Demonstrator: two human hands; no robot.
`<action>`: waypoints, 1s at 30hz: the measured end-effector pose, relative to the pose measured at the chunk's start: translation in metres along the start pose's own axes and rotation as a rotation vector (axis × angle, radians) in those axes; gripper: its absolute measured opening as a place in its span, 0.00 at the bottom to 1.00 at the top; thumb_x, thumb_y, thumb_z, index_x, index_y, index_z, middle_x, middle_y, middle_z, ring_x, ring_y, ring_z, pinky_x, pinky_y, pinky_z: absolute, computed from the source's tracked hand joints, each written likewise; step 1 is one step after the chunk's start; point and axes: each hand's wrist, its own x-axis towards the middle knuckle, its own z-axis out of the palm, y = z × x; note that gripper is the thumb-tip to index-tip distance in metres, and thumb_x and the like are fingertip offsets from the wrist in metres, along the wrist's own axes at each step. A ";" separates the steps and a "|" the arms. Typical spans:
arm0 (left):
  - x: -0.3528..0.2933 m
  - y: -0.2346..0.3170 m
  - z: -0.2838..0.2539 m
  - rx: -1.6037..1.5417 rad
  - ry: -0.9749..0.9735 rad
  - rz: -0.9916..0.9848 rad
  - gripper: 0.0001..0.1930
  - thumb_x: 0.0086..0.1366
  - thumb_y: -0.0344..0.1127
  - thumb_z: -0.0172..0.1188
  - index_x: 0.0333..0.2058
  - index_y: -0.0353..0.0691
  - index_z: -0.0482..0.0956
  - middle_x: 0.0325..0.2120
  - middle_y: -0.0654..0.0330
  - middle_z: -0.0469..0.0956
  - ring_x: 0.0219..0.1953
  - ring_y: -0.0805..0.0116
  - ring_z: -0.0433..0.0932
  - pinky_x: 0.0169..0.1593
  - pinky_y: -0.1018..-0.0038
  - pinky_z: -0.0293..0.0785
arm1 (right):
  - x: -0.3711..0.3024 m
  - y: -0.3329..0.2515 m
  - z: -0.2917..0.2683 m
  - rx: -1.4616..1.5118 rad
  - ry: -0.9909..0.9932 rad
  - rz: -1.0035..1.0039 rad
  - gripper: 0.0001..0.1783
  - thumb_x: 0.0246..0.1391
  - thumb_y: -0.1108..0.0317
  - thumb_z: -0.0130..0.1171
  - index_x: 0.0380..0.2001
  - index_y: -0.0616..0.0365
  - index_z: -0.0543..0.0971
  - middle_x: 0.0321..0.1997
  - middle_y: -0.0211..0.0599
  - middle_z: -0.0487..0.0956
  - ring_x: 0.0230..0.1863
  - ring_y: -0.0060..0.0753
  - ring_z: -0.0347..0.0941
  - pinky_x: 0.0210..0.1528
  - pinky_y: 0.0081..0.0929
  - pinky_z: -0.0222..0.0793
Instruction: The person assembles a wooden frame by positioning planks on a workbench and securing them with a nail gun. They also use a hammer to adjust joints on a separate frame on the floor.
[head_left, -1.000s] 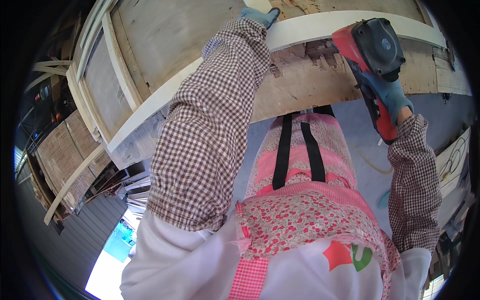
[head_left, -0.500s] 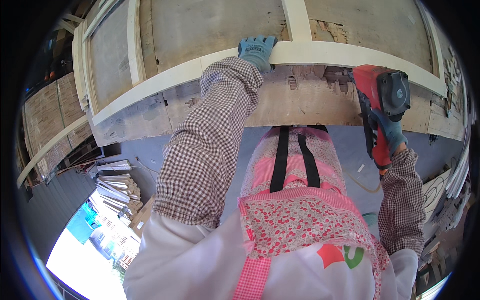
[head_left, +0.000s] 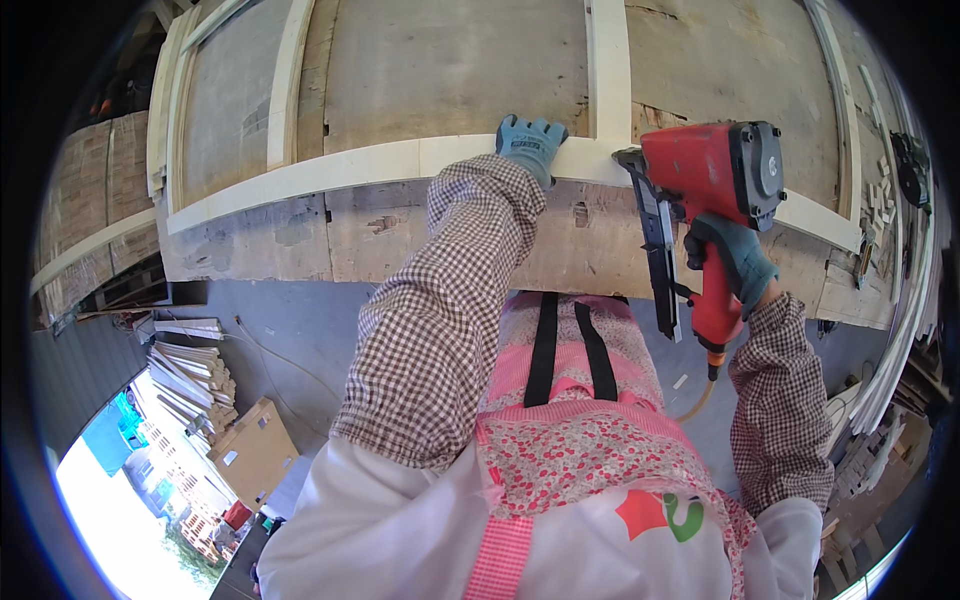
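Note:
My right hand (head_left: 738, 262), in a blue-grey glove, is wrapped round the handle of a red and black nail gun (head_left: 700, 172). The gun's nose is over or against the joint where a pale crosspiece (head_left: 609, 75) meets the long front wooden strip (head_left: 385, 163); contact there cannot be made out. A long dark magazine hangs down from the nose toward me. Left of that joint, my left hand (head_left: 533, 146), gloved the same way, presses on the front strip with its fingers bent over the far edge. Its thumb is hidden.
The strips form a frame on a worn wooden workbench (head_left: 430, 235). An air hose (head_left: 697, 402) runs from the gun's handle. Stacked wood strips (head_left: 190, 375) and a cardboard piece (head_left: 256, 452) are at lower left. Long pale strips (head_left: 905, 290) and wood offcuts (head_left: 878, 215) lie at right.
The nail gun has moved left and away from me, from beyond the front strip's near edge to the crosspiece joint. My left hand stays on the strip. The whole view has shifted slightly.

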 end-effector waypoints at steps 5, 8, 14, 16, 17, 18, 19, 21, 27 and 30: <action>-0.005 0.000 0.004 -0.004 0.036 -0.014 0.37 0.42 0.48 0.66 0.52 0.54 0.61 0.49 0.61 0.65 0.55 0.61 0.62 0.62 0.57 0.43 | 0.012 -0.015 -0.005 -0.228 -0.039 -0.045 0.07 0.45 0.69 0.52 0.23 0.62 0.70 0.16 0.35 0.70 0.15 0.27 0.65 0.17 0.23 0.61; -0.005 0.002 0.004 -0.020 0.068 -0.014 0.36 0.42 0.46 0.66 0.52 0.55 0.61 0.50 0.61 0.64 0.55 0.61 0.61 0.62 0.52 0.39 | 0.014 -0.026 -0.005 -0.422 0.024 -0.170 0.08 0.46 0.68 0.52 0.20 0.60 0.70 0.13 0.33 0.68 0.12 0.26 0.63 0.15 0.22 0.58; -0.003 0.013 0.018 -0.050 0.245 -0.062 0.38 0.38 0.44 0.68 0.51 0.58 0.62 0.49 0.63 0.63 0.57 0.59 0.56 0.60 0.42 0.28 | 0.048 -0.026 -0.022 -1.130 -0.055 -0.695 0.17 0.47 0.55 0.54 0.39 0.51 0.74 0.26 0.35 0.77 0.26 0.27 0.73 0.31 0.25 0.69; 0.013 0.002 0.034 -0.078 0.050 -0.187 0.27 0.58 0.44 0.48 0.57 0.68 0.55 0.60 0.62 0.51 0.64 0.57 0.43 0.59 0.41 0.20 | 0.044 -0.040 -0.012 -1.059 -0.135 -0.527 0.18 0.47 0.53 0.53 0.38 0.52 0.74 0.25 0.34 0.77 0.25 0.28 0.74 0.31 0.25 0.69; 0.002 0.007 0.022 -0.073 0.034 -0.255 0.24 0.63 0.41 0.38 0.58 0.68 0.54 0.62 0.62 0.47 0.65 0.56 0.40 0.59 0.41 0.19 | 0.041 -0.044 -0.009 -0.992 -0.150 -0.339 0.18 0.47 0.52 0.53 0.37 0.52 0.74 0.25 0.34 0.77 0.25 0.28 0.74 0.31 0.25 0.69; -0.006 0.012 0.020 -0.068 0.078 -0.285 0.24 0.62 0.41 0.39 0.58 0.68 0.55 0.62 0.63 0.47 0.65 0.56 0.41 0.59 0.42 0.19 | 0.034 -0.048 -0.004 -0.993 -0.145 -0.267 0.19 0.46 0.51 0.53 0.36 0.52 0.74 0.24 0.34 0.78 0.25 0.28 0.74 0.31 0.26 0.69; -0.009 0.016 0.015 -0.060 0.112 -0.306 0.24 0.62 0.41 0.40 0.57 0.68 0.55 0.62 0.63 0.48 0.65 0.56 0.41 0.59 0.42 0.20 | 0.034 -0.046 -0.007 -1.060 -0.128 -0.328 0.20 0.47 0.51 0.53 0.38 0.52 0.74 0.28 0.37 0.77 0.29 0.33 0.74 0.35 0.28 0.69; -0.007 0.019 0.015 -0.083 0.128 -0.316 0.23 0.62 0.40 0.40 0.57 0.68 0.56 0.62 0.63 0.48 0.65 0.56 0.41 0.59 0.42 0.21 | 0.042 -0.037 -0.014 -1.199 -0.104 -0.437 0.22 0.47 0.51 0.52 0.42 0.52 0.73 0.36 0.43 0.77 0.37 0.42 0.74 0.41 0.31 0.70; -0.008 0.018 0.025 -0.122 0.199 -0.341 0.21 0.61 0.42 0.44 0.54 0.66 0.61 0.60 0.63 0.53 0.64 0.57 0.45 0.60 0.44 0.27 | 0.022 -0.042 -0.010 -0.788 -0.149 -0.057 0.17 0.47 0.58 0.55 0.37 0.58 0.74 0.25 0.34 0.75 0.19 0.22 0.69 0.22 0.23 0.69; -0.003 0.020 0.015 -0.153 0.104 -0.335 0.21 0.63 0.42 0.43 0.55 0.66 0.59 0.61 0.64 0.50 0.64 0.59 0.44 0.60 0.45 0.25 | 0.017 -0.019 -0.025 -0.528 -0.097 -0.155 0.07 0.44 0.68 0.53 0.27 0.61 0.72 0.15 0.34 0.69 0.16 0.27 0.66 0.18 0.25 0.63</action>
